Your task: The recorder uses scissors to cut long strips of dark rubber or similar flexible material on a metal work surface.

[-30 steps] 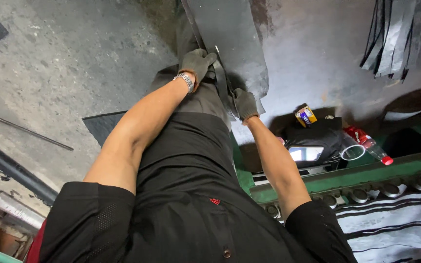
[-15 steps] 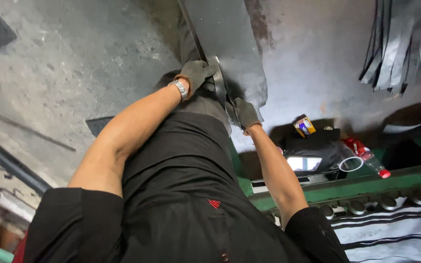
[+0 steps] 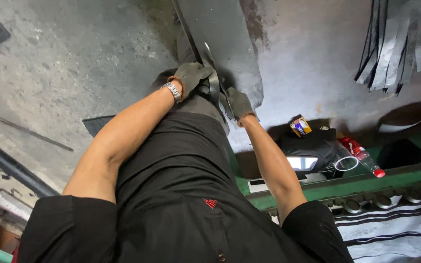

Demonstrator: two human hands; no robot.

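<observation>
A large dark metal sheet lies on the concrete floor ahead of me, its near end rising toward my legs. My left hand, in a dark glove with a metal wristwatch above it, grips the sheet's near left edge. My right hand, also gloved, holds the near edge a little lower and to the right. A curved bright strip of metal runs between the two hands. My black shirt and dark trousers fill the lower middle of the view.
A green metal frame with a row of rollers crosses the lower right. On it lie a black bag, a red bottle and a small yellow box. Cut metal strips lie at the upper right. A dark bar is at the left.
The view has shifted and both hands have moved slightly along the sheet's near edge while keeping their grip; the sheet looks a little more upright in the view.
</observation>
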